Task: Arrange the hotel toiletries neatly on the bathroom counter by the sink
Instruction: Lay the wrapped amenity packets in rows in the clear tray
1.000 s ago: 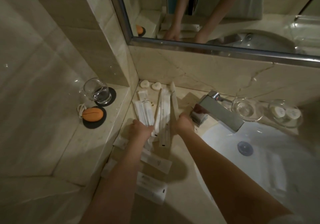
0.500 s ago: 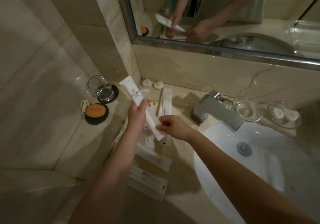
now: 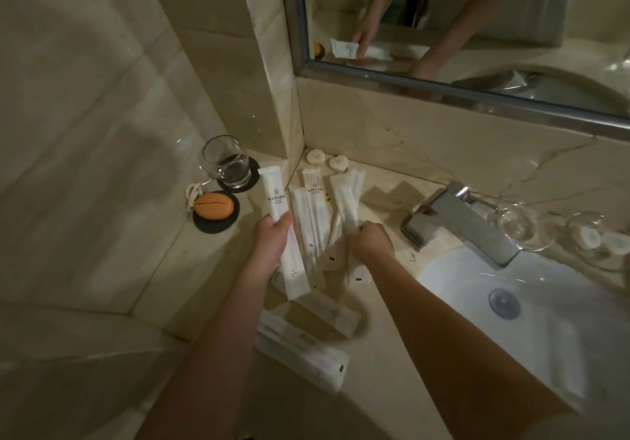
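My left hand (image 3: 272, 242) grips a long white toiletry packet (image 3: 276, 197) around its middle and holds it upright above the marble counter (image 3: 381, 364). To its right, my right hand (image 3: 370, 240) pinches the lower end of another long white packet (image 3: 347, 194) that lies on the counter. Between the hands lie more slim white packets (image 3: 315, 214). Wider white packets (image 3: 300, 344) lie nearer me, partly under my left forearm. Two small heart-shaped soaps (image 3: 327, 160) sit in the back corner.
On a raised ledge at left stand a glass (image 3: 226, 163) on a dark coaster and an orange oval object (image 3: 214, 205) on another. A chrome tap (image 3: 460, 218) overhangs the white sink (image 3: 531, 320). Two glass dishes (image 3: 559, 231) sit behind it. A mirror (image 3: 477, 23) hangs above.
My left hand lifted one long white packet off the pile and holds it more upright now. My right hand moved from the raised packet's lower end back down to the packets on the counter.
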